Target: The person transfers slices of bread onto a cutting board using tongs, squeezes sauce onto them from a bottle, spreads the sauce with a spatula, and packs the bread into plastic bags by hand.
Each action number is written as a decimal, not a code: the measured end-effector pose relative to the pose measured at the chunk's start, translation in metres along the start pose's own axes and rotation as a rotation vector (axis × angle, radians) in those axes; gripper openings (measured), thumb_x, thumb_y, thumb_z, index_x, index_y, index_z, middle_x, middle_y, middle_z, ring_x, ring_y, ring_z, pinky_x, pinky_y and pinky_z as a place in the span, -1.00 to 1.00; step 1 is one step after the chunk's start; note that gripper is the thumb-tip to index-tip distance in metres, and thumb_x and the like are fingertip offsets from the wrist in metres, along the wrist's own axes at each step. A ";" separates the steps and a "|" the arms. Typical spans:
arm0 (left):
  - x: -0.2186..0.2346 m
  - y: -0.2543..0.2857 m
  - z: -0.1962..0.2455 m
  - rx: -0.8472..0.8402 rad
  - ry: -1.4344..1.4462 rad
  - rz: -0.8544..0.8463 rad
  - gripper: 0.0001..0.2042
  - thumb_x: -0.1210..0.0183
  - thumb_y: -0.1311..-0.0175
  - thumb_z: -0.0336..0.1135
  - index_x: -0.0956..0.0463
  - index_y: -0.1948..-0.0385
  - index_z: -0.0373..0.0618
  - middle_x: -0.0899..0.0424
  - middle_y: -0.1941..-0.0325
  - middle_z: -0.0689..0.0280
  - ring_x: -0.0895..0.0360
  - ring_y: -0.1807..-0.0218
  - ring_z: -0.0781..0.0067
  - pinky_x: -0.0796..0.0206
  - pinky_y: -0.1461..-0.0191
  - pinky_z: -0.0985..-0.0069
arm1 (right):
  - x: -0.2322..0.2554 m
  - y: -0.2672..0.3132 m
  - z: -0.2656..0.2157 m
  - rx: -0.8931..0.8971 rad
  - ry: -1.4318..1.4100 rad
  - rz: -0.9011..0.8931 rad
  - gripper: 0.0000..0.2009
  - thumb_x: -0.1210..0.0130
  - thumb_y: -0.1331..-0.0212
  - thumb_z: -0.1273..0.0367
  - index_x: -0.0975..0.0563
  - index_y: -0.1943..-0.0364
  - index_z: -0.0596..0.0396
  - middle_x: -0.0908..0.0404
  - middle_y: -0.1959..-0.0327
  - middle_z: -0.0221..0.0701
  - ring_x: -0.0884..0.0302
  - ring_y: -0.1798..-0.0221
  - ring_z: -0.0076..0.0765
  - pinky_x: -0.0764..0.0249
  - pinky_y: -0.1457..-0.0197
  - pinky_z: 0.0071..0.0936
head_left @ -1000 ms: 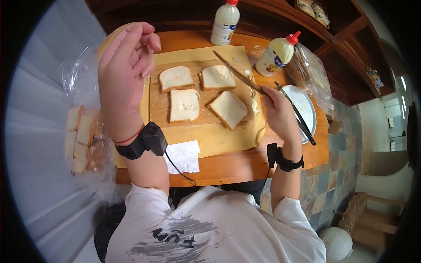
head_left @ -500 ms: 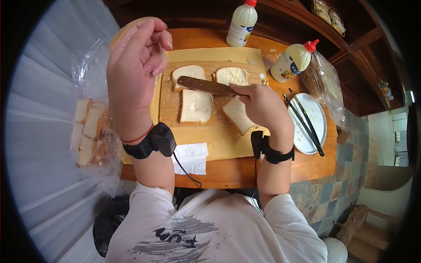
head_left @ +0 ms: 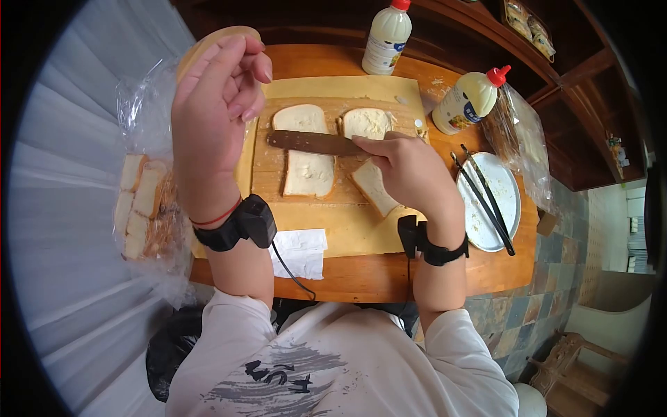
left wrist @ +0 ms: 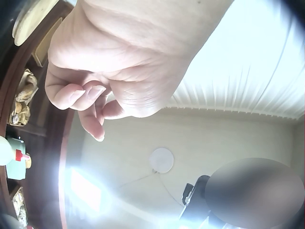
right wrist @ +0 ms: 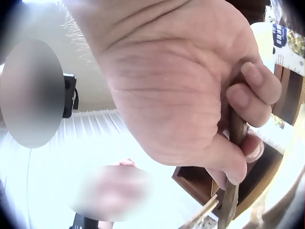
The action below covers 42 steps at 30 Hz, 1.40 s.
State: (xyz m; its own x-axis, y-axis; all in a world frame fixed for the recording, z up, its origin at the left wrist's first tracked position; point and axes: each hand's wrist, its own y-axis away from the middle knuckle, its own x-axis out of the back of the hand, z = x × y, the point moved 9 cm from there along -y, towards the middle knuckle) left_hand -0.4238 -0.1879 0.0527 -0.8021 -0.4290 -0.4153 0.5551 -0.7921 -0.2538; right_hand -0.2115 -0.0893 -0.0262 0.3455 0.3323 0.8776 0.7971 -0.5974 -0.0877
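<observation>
In the head view my right hand (head_left: 420,174) grips a long, brown, round-ended spreading knife (head_left: 313,142). Its flat blade lies across the two left bread slices, over the lower edge of the upper slice (head_left: 300,117) and the top of the lower slice (head_left: 309,174). Both are on a wooden board (head_left: 267,174). A third slice (head_left: 365,121) with a pale, lumpy spread and a tilted fourth slice (head_left: 372,184) sit to the right, partly behind the hand. Raised at the left, my left hand (head_left: 215,118) has loosely curled fingers and holds nothing.
Two white bottles with red caps (head_left: 387,40) (head_left: 467,101) stand at the back. On the right, black utensils (head_left: 490,205) cross a white plate (head_left: 513,208). Bagged bread (head_left: 142,201) lies left; white paper (head_left: 299,251) lies at the front on a yellow mat (head_left: 361,233).
My right hand has swung the knife from the right side, pointing up and left, leftward over the left slices, then slightly down onto the gap between them. The left hand stays raised.
</observation>
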 end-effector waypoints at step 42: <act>-0.006 0.000 -0.006 0.006 -0.024 -0.025 -0.79 -0.10 -0.55 -0.27 -0.60 0.16 -0.23 -0.64 0.37 0.30 -0.14 0.61 0.79 -0.03 0.48 0.71 | -0.001 -0.009 0.044 -0.105 -0.034 0.060 -0.65 -0.12 -0.29 0.42 -0.75 -0.09 -0.25 -0.74 0.13 -0.09 -0.70 0.12 0.09 -0.61 0.02 -0.10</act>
State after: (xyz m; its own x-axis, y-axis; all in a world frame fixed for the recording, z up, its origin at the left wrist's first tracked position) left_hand -0.4174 -0.1830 0.0504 -0.8209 -0.4193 -0.3878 0.5335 -0.8053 -0.2586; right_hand -0.1970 -0.0525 -0.0471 0.4090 0.3166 0.8558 0.7185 -0.6899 -0.0882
